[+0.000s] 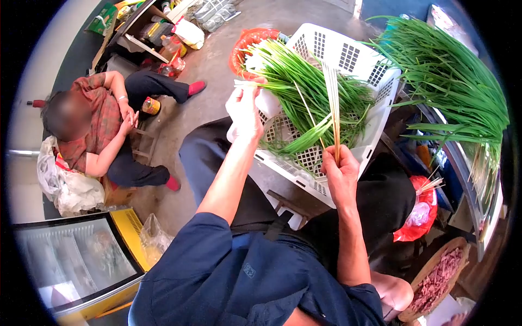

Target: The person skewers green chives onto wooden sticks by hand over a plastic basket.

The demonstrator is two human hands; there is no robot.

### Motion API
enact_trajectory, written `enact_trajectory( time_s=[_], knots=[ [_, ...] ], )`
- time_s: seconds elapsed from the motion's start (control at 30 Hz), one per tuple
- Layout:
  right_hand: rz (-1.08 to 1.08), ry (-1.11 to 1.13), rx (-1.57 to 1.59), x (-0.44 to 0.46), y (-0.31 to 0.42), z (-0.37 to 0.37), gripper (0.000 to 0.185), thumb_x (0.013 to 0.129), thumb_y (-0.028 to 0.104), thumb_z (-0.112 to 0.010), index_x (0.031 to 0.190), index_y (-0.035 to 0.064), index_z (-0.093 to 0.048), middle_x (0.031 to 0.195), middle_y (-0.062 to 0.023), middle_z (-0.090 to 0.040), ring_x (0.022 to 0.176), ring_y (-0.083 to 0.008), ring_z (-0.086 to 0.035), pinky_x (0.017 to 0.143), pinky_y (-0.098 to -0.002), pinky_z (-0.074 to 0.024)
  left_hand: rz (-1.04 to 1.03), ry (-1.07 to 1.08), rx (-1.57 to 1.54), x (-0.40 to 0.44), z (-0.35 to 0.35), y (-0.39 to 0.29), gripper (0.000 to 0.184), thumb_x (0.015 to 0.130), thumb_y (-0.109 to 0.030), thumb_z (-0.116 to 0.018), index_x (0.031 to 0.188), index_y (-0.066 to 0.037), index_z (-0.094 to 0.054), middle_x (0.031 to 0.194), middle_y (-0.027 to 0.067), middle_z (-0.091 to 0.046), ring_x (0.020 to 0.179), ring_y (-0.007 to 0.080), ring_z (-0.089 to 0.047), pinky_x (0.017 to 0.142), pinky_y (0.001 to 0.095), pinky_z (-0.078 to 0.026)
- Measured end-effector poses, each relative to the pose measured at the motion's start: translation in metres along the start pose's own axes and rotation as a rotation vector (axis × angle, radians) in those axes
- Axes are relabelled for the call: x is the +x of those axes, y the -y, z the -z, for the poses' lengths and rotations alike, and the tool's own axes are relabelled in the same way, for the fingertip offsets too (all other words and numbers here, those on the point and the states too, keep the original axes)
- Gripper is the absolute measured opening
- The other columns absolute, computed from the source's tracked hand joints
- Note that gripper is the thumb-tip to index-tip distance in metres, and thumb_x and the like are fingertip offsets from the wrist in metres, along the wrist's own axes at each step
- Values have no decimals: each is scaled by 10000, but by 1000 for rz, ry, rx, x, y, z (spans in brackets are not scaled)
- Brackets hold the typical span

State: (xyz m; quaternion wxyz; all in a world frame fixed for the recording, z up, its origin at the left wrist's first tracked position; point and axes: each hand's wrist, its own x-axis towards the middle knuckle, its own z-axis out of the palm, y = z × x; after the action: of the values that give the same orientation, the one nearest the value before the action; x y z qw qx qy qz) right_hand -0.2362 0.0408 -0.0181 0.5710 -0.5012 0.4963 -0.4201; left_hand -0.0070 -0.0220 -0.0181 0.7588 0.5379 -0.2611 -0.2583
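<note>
A white plastic basket (356, 57) stands over my lap, and a heap of green chives (310, 81) lies in it with the pale stem ends toward the left. My left hand (247, 111) is at the basket's left side, its fingers pinched on the whitish ends of a few chives. Over the basket's near edge, my right hand (341, 171) grips a bundle of thin bamboo skewers (331, 92) that point up and away. One skewer angles out to the left of the bundle. Whether any chive is pierced by it, I cannot tell.
More chives (446, 76) are piled on a surface at right. A red bag (418, 217) with skewers and a round basket of reddish pieces (437, 280) sit below it. Another person (100, 119) sits at left, beside a glass-topped freezer (81, 261). A red-lined container (242, 46) adjoins the basket.
</note>
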Motion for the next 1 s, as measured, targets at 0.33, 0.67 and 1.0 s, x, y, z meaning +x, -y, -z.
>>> enact_trajectory(
  time_s=[0.33,0.67,1.0],
  knots=[
    [29,72,38,-3,0,-2,102,908,116,-609,893,15,-599,635,23,-539,569,-48,-481,519,-222,-402,25,263,-399,15,-1,-41,28,891,-22,-554,919,-23,-558,767,68,-590,651,172,-589,707,335,-536],
    [43,115,33,-4,-2,-4,92,906,112,-610,891,22,-596,631,26,-545,570,-50,-490,523,-226,-411,182,458,-288,-3,4,-22,135,932,-58,-552,1055,-4,-544,912,98,-615,784,209,-608,784,374,-524],
    [24,125,26,-4,-2,-5,114,908,128,-606,901,15,-597,641,12,-555,583,-58,-508,538,-233,-422,286,471,-460,-13,-6,-23,168,893,-9,-592,1060,-1,-599,954,115,-645,877,240,-640,870,404,-530]
  ],
)
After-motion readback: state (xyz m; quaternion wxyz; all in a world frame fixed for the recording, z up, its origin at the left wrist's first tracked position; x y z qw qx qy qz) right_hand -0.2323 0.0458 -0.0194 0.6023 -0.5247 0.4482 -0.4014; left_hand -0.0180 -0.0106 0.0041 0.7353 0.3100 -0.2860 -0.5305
